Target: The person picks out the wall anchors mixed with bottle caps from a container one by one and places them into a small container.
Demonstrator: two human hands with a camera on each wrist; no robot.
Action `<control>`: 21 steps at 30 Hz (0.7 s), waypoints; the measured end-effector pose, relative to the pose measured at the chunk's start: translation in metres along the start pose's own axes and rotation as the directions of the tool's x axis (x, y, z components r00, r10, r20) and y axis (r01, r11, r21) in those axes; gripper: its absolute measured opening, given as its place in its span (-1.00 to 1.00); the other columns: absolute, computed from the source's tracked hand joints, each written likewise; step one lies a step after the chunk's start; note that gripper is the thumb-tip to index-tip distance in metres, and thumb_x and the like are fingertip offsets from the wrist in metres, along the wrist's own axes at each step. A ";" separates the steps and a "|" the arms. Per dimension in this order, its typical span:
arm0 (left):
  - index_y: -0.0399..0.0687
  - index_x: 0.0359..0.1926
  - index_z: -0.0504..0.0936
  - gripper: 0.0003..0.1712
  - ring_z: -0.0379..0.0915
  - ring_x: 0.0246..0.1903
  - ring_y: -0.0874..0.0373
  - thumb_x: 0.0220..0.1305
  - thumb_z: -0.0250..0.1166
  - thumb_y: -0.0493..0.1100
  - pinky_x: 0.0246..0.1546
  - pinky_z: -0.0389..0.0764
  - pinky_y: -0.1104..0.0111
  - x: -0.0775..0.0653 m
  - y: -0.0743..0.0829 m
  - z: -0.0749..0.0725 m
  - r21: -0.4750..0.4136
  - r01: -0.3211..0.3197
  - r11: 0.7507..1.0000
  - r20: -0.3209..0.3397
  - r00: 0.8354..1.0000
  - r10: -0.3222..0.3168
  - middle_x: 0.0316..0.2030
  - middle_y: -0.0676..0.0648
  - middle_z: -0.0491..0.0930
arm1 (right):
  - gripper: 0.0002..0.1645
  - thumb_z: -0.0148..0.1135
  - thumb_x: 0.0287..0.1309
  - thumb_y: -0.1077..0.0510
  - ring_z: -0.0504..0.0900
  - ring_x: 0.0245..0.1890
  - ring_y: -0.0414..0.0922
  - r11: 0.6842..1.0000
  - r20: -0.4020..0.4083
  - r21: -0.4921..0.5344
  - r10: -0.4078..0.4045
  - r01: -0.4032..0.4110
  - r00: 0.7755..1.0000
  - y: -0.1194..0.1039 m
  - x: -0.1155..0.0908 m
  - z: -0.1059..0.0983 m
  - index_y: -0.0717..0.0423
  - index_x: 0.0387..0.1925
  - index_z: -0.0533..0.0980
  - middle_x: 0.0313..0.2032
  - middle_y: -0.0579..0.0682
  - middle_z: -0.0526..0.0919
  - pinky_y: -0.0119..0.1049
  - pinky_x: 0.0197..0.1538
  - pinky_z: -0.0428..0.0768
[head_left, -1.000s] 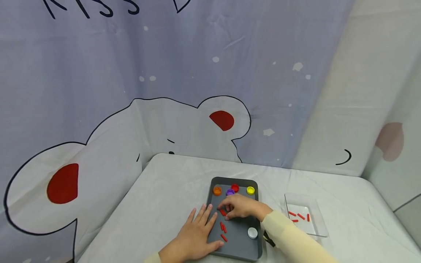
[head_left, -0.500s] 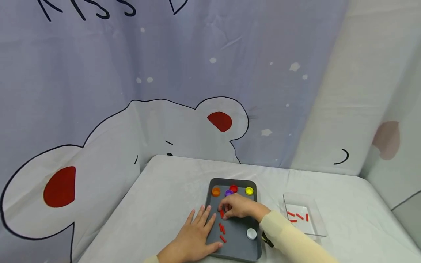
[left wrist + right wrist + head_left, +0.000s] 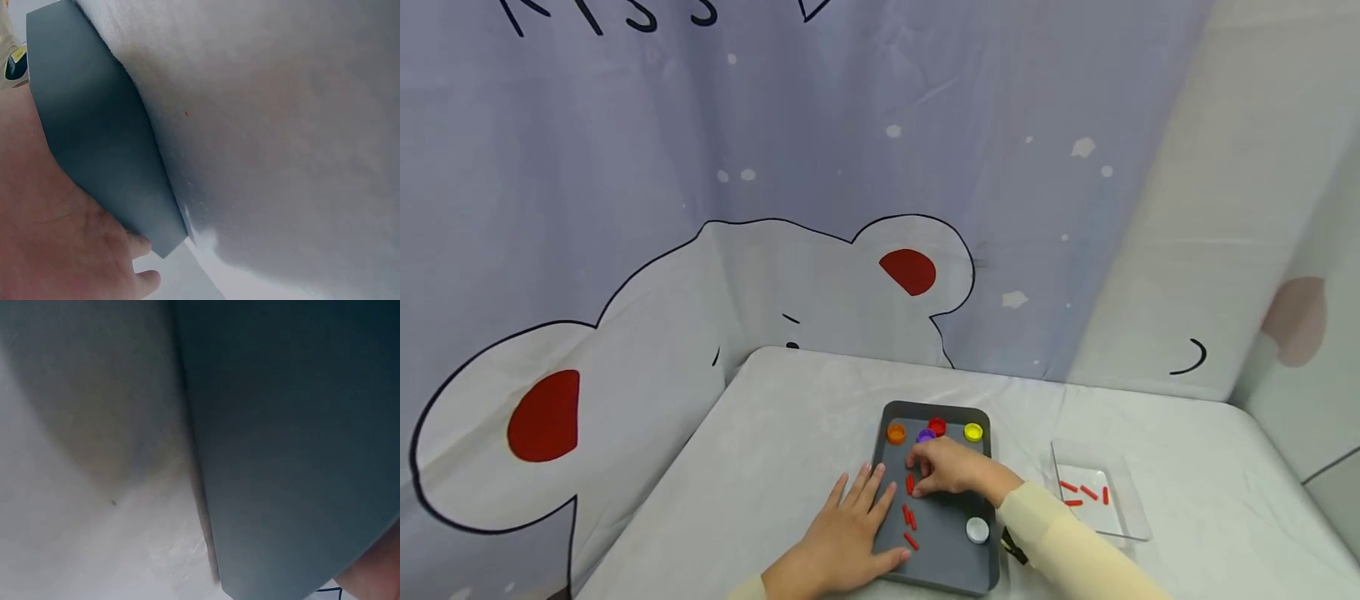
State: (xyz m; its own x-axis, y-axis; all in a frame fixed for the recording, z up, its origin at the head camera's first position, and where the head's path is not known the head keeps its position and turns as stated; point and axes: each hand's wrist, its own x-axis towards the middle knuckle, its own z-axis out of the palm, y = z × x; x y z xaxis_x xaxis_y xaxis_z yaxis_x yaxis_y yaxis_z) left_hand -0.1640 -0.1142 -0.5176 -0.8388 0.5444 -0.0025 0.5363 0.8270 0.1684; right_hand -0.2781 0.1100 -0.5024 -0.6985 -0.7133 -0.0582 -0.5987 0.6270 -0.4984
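A dark grey tray (image 3: 943, 558) lies on the white-covered table. My left hand (image 3: 838, 542) rests spread over its left rim, thumb reaching inside; the left wrist view also has this hand (image 3: 69, 219) beside the tray's outer wall (image 3: 100, 125). Inside the tray, my right hand (image 3: 951, 467) pinches a small red stick (image 3: 910, 484) between thumb and forefinger, close to the tray floor. Nearer me lie two touching red sticks (image 3: 910, 517) and a single red stick (image 3: 912, 541). In the right wrist view the tray wall (image 3: 294, 456) hides most of the hand.
Orange (image 3: 896, 432), purple (image 3: 927, 435), red (image 3: 937, 426) and yellow (image 3: 973, 432) round caps sit at the tray's far end. A white cap (image 3: 977, 530) is at its right side. Right of the tray, a clear box (image 3: 1123, 533) holds several red sticks.
The red stick at my right fingers has turned from slanted to nearly upright in the head view. My left hand stays put on the tray rim; the head view shifts slightly.
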 end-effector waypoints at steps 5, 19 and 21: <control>-0.06 0.53 0.27 0.10 -0.16 0.57 -0.17 0.31 -0.18 0.64 0.46 -0.01 -0.21 0.001 0.001 -0.002 0.029 0.001 1.000 -0.005 1.000 -0.001 0.58 -0.20 0.04 | -0.61 0.60 0.00 0.09 0.42 -0.49 -0.30 1.000 -0.018 0.000 0.013 -0.013 1.000 -0.001 -0.001 -0.001 0.10 -0.17 0.60 -0.48 -0.18 0.50 -0.41 -0.35 0.50; -0.07 0.53 0.27 0.08 -0.13 0.57 -0.17 0.32 -0.13 0.61 0.46 0.00 -0.19 0.000 0.001 -0.001 0.033 -0.002 0.999 -0.003 1.000 0.002 0.57 -0.21 0.05 | -0.69 0.58 0.04 0.10 0.41 -0.50 -0.29 0.999 -0.036 0.008 0.032 -0.032 0.999 -0.006 -0.002 0.001 0.08 -0.25 0.59 -0.51 -0.18 0.49 -0.40 -0.37 0.47; -0.07 0.53 0.27 0.08 -0.14 0.57 -0.17 0.32 -0.13 0.61 0.46 0.00 -0.19 0.000 0.002 -0.002 0.030 -0.003 1.000 -0.001 1.000 0.003 0.57 -0.21 0.04 | -0.70 0.58 0.04 0.11 0.41 -0.50 -0.28 0.999 -0.040 0.012 0.036 -0.036 0.999 -0.006 -0.003 0.001 0.08 -0.26 0.59 -0.51 -0.18 0.48 -0.40 -0.37 0.47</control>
State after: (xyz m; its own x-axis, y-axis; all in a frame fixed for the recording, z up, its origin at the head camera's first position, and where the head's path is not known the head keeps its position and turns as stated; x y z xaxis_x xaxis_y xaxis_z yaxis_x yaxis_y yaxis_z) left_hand -0.1631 -0.1130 -0.5151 -0.8375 0.5464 -0.0015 0.5410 0.8295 0.1390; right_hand -0.2719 0.1076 -0.5001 -0.7348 -0.6770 -0.0420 -0.5686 0.6486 -0.5060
